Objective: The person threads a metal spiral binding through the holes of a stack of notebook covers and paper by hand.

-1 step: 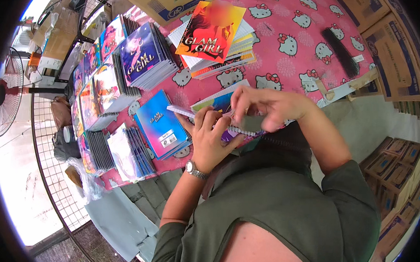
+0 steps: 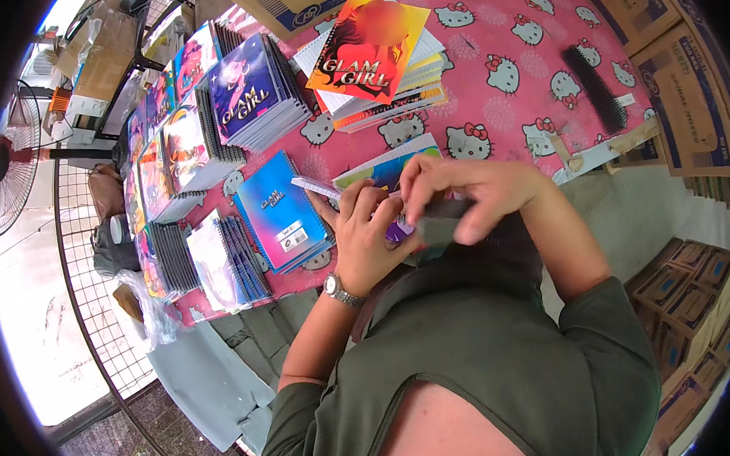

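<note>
My left hand (image 2: 368,245), with a metal wristwatch, grips a thin spiral notebook (image 2: 316,187) with a purple cover, held close to my chest above the edge of the pink cat-patterned tablecloth (image 2: 511,112). My right hand (image 2: 457,196) comes across from the right. Its fingers are curled over the notebook's top edge, and a dark grey piece shows under the palm. Both hands touch each other over the notebook. Another notebook (image 2: 385,165) with a blue and green cover lies on the table just beyond my hands.
Stacks of spiral notebooks cover the table: a blue stack (image 2: 279,211), a purple stack (image 2: 244,89), an orange-topped stack (image 2: 370,51). A black comb (image 2: 595,87) lies at the right. Cardboard boxes (image 2: 694,88) stand around. A fan (image 2: 9,160) and a wire grid (image 2: 89,296) are at the left.
</note>
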Available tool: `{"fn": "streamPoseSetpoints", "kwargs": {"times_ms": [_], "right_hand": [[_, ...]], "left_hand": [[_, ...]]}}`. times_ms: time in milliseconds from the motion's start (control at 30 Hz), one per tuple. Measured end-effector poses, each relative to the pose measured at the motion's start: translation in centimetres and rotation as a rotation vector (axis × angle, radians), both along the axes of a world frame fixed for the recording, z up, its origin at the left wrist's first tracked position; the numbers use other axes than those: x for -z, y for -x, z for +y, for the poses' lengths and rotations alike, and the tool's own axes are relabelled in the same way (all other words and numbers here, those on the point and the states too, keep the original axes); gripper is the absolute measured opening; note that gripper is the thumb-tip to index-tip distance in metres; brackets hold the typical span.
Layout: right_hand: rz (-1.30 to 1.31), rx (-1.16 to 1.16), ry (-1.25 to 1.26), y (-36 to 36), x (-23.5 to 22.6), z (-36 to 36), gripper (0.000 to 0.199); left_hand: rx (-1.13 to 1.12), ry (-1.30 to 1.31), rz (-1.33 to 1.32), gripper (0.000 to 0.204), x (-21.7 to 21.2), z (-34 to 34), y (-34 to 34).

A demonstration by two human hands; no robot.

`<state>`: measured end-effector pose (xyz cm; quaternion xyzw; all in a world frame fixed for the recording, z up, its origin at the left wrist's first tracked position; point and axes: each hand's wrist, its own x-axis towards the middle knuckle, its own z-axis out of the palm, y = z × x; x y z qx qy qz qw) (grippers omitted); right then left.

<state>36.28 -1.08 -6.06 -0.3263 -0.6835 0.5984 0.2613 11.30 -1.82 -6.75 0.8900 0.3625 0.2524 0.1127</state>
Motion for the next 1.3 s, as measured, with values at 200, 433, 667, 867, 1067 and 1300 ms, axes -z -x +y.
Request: {"fn": "streamPoseSetpoints", "kwargs": {"times_ms": [200,433,667,867,1067,1300], "right_hand": [[0.373,-0.156,0.124,0.9,-1.1,-0.2,0.052],[0.586,-0.187,0.212,2.4,-0.8,1.2,0.050],[0.115,-0.065,0.028,2.3,-0.3,1.7,0.052],[0.323,-0.181,0.156,2.0,-1.8,1.4,0.056],[0.194,-0.103,0.150,2.3,-0.6,2.0,0.055],[0.184,-0.167,0.140,3.1,-0.4,3.0,0.062]], "left_hand": [[-0.023,0.041,-0.055,0.052,0.0,-0.4,0.5],[-0.051,-0.006,-0.020,0.048,0.2,2.8,3.5],[-0.019,-0.018,-0.008,0.046,-0.1,1.8,2.8],[-0.011,0.014,-0.056,0.046,-0.5,2.0,2.0],[0.004,-0.002,-0.049,0.052,-0.5,2.0,2.3],[-0.017,0.044,-0.079,0.050,-0.9,2.2,2.3]]}}
